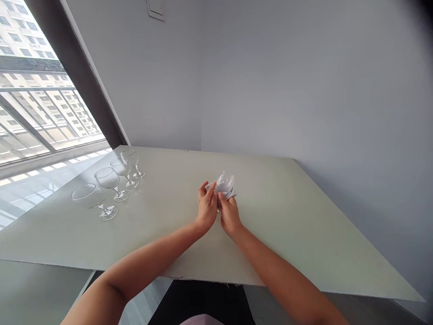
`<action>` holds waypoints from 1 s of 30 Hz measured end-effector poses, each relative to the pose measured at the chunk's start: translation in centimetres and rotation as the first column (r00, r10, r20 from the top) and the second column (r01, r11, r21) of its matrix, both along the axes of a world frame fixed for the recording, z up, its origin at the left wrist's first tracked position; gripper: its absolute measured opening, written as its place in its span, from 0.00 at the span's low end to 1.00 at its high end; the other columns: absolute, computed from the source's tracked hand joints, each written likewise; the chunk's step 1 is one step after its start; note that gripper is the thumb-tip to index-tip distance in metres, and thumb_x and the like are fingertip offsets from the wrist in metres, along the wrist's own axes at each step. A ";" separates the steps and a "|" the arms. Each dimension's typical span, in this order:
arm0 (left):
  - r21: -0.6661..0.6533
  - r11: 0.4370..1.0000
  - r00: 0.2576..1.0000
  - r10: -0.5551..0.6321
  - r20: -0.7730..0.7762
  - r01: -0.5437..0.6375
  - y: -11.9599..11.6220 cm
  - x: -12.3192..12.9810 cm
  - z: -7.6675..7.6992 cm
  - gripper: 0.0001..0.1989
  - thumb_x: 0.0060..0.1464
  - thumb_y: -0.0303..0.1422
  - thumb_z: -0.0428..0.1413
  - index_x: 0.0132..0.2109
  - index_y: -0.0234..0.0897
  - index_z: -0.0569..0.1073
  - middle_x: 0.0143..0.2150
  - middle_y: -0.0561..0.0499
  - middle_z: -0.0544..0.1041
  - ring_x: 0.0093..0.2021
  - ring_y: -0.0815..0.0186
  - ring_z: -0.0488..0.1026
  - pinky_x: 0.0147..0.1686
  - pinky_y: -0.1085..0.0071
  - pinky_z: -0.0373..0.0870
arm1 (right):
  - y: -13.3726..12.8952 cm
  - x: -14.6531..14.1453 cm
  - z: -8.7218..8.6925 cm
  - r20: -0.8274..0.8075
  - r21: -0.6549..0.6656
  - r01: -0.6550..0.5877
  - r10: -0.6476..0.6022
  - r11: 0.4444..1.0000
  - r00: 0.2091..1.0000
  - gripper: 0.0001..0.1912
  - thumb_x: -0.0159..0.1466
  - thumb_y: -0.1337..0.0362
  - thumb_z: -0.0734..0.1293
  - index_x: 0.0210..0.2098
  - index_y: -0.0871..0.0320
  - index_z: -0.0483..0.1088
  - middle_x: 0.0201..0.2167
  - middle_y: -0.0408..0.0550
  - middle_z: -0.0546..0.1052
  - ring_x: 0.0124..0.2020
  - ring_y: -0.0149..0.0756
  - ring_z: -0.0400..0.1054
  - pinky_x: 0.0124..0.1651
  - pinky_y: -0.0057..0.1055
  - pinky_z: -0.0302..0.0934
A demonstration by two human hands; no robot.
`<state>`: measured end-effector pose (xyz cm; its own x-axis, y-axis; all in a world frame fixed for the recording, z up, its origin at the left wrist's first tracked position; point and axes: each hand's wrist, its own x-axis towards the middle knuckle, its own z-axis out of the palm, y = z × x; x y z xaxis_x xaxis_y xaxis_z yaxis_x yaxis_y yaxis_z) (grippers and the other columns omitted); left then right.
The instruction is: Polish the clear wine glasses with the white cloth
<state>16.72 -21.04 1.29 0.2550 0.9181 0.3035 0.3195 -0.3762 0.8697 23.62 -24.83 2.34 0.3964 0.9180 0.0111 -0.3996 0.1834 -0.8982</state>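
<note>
Both hands are in front of me over the middle of the table, close together around a clear stemmed glass (pixel 226 181). The bowl of the glass is tilted and sticks up past my fingers. A light grey cloth (pixel 232 194) is bunched against its lower part. My left hand (pixel 207 206) presses in from the left side, its fingers bent around a fold of the cloth. On the other side my right hand (pixel 230 214) grips the glass through the cloth, thumb on the near side. The stem and foot are mostly hidden behind the hands.
Several clear stemmed glasses stand upright in a slanting row on the left of the pale table (pixel 287 234), the nearest glass (pixel 108 213) closest to me. Grey walls (pixel 253 90) border the back and right. A large window (pixel 34 104) lies beyond the left edge.
</note>
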 end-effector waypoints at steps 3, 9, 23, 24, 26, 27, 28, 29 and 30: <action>-0.034 0.999 1.000 -0.011 0.002 0.011 1.0 -0.5 0.4 0.17 0.56 0.41 0.46 0.49 0.42 0.69 0.55 0.44 0.59 0.56 0.58 0.58 0.53 0.56 0.58 | 0.3 1.1 -0.4 -0.061 -0.041 -0.035 0.033 0.999 0.998 0.17 0.53 0.55 0.68 0.38 0.58 0.68 0.30 0.45 0.74 0.34 0.35 0.67 0.34 0.31 0.61; -0.456 0.696 0.815 -0.346 0.464 0.555 3.5 -2.2 2.8 0.30 0.47 0.42 0.57 0.56 0.38 0.58 0.51 0.40 0.68 0.47 0.57 0.68 0.47 0.58 0.64 | 0.0 2.2 -0.2 -0.211 -0.104 -0.356 0.329 0.929 0.921 0.18 0.49 0.51 0.70 0.30 0.59 0.70 0.22 0.43 0.72 0.24 0.31 0.65 0.26 0.28 0.58; -0.517 0.723 0.845 -0.175 0.506 0.459 4.3 -3.8 2.6 0.27 0.41 0.37 0.62 0.48 0.35 0.63 0.47 0.39 0.73 0.48 0.57 0.69 0.53 0.57 0.58 | -0.2 2.7 -0.7 0.542 -0.132 -0.052 0.116 0.990 0.832 0.17 0.56 0.49 0.63 0.32 0.58 0.69 0.27 0.45 0.74 0.29 0.34 0.68 0.34 0.30 0.60; -0.519 0.725 0.841 -0.152 0.520 0.452 4.4 -3.8 2.6 0.27 0.41 0.37 0.62 0.47 0.34 0.63 0.46 0.39 0.73 0.47 0.58 0.70 0.52 0.57 0.59 | -0.3 3.0 -0.5 0.593 -0.121 -0.021 0.089 0.992 0.800 0.17 0.57 0.50 0.63 0.32 0.58 0.69 0.27 0.44 0.74 0.29 0.34 0.67 0.34 0.29 0.59; -0.523 0.725 0.827 -0.112 0.551 0.448 4.6 -3.8 2.6 0.27 0.42 0.37 0.62 0.47 0.33 0.62 0.45 0.40 0.73 0.43 0.59 0.72 0.48 0.58 0.64 | -0.4 3.6 -0.4 0.679 -0.118 0.068 0.031 0.991 0.734 0.18 0.58 0.50 0.61 0.31 0.59 0.69 0.24 0.44 0.73 0.27 0.33 0.66 0.31 0.28 0.59; -0.522 0.728 0.820 -0.094 0.565 0.444 4.7 -3.8 2.5 0.27 0.41 0.36 0.62 0.47 0.34 0.61 0.45 0.40 0.72 0.41 0.59 0.73 0.46 0.57 0.66 | -0.5 3.9 -0.3 0.714 -0.112 0.126 -0.008 0.986 0.700 0.18 0.58 0.50 0.60 0.31 0.60 0.69 0.23 0.44 0.72 0.25 0.33 0.65 0.30 0.28 0.58; -0.521 0.736 0.816 -0.074 0.573 0.433 4.8 -3.9 2.5 0.28 0.41 0.36 0.63 0.48 0.34 0.60 0.45 0.41 0.72 0.40 0.59 0.74 0.44 0.58 0.68 | -0.6 4.1 -0.3 0.749 -0.092 0.184 -0.054 0.979 0.660 0.19 0.59 0.49 0.60 0.31 0.60 0.68 0.22 0.44 0.71 0.25 0.33 0.65 0.29 0.28 0.58; -0.519 0.746 0.815 -0.054 0.576 0.417 5.0 -3.9 2.4 0.29 0.40 0.35 0.63 0.48 0.35 0.60 0.45 0.41 0.72 0.39 0.60 0.74 0.42 0.58 0.69 | -0.7 4.2 -0.3 0.789 -0.049 0.224 -0.100 0.973 0.606 0.19 0.60 0.50 0.59 0.31 0.60 0.68 0.23 0.45 0.71 0.25 0.34 0.64 0.29 0.29 0.58; -0.518 0.759 0.818 -0.032 0.575 0.394 5.1 -3.9 2.3 0.29 0.40 0.34 0.63 0.48 0.35 0.60 0.45 0.41 0.72 0.38 0.61 0.74 0.41 0.59 0.70 | -0.9 4.1 -0.3 0.833 0.016 0.224 -0.137 0.974 0.536 0.19 0.60 0.50 0.58 0.33 0.60 0.69 0.25 0.46 0.72 0.27 0.35 0.65 0.30 0.30 0.58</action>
